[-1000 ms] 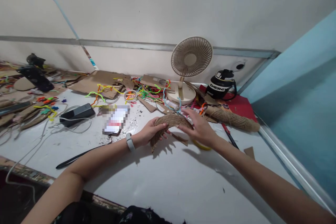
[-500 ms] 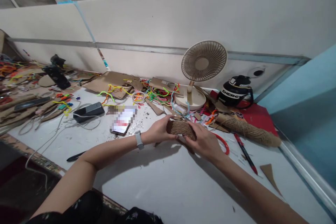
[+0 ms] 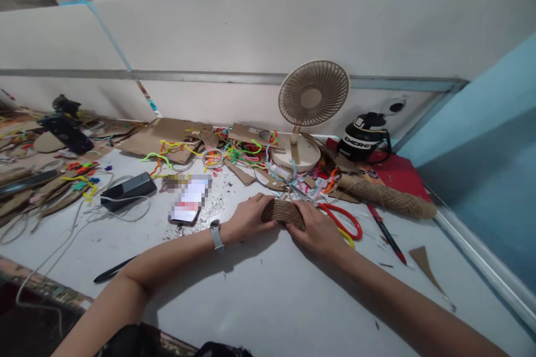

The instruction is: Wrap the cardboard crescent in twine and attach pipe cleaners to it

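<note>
Between my two hands is a curved piece wrapped in brown twine (image 3: 283, 212), its rows of cord running along the arc. My left hand (image 3: 251, 216) grips its left end, thumb at the near edge and fingers behind. At the right end my right hand (image 3: 315, 227) pinches it the same way. Just beyond and to the right of my right hand lie scissors with red and yellow handles (image 3: 349, 222), partly hidden by that hand. A phone with a lit, blurred screen (image 3: 189, 199) rests left of my left hand.
Behind my hands stand a small fan (image 3: 314, 92) and a black jug (image 3: 362, 138). Pipe cleaners (image 3: 247, 152) and cardboard (image 3: 161, 138) crowd the back. A twine roll (image 3: 387, 196), a red-black marker (image 3: 387, 234) and a cardboard scrap (image 3: 425, 265) lie right; a power bank (image 3: 128, 191) left.
The twine-wrapped piece has come lower, closer to the table, and both hands have moved with it. More of the scissors' handles shows. The view has shifted slightly to the right.
</note>
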### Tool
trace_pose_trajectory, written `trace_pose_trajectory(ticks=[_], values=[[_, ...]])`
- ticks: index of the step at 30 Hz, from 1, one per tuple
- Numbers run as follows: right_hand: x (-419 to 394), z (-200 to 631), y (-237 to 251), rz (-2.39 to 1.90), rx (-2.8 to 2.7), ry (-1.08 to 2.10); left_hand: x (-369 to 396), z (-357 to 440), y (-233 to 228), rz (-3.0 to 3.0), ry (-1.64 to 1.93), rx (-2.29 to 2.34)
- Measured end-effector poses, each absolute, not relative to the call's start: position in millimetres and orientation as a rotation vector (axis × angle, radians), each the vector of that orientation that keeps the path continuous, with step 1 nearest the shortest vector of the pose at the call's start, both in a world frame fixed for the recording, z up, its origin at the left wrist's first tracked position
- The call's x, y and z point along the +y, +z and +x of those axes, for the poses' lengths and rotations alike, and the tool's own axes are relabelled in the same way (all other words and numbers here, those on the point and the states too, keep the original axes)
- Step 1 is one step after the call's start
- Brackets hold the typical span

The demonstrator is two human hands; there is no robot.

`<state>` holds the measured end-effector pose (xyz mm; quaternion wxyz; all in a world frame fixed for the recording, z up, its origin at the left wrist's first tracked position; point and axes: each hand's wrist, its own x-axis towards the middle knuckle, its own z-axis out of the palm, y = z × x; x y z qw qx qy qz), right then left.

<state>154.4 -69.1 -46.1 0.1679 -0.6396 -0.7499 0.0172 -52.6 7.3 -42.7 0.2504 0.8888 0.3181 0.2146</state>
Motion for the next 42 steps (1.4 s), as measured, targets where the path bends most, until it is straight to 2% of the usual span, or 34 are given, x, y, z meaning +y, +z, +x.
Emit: trace_pose_trajectory(ticks=[22,28,31,37,42], values=[[-69.4,148.3,-45.1,-1.894,-2.076,0.203,11.3,-56.4,-50.8,2.52,0.601,0.717],[-68.3,153.3,-44.8,-1.794,-2.059,0.103,16.2,-53.7,-47.9,1.857,0.815,0.705],[-68.3,154.2,-43.9,-1.706,-2.057,0.053,22.4,-51.2,-44.7,1.474,0.805,0.749],[-68.6,155.2,-46.1,-1.555,-2.078,0.03,25.4,-49.4,-44.4,1.008,0.245,0.621],[-66.6,156.4,-49.1,-1.541,-2.099,0.079,24.8,-50.4,-47.9,0.991,0.219,0.631]])
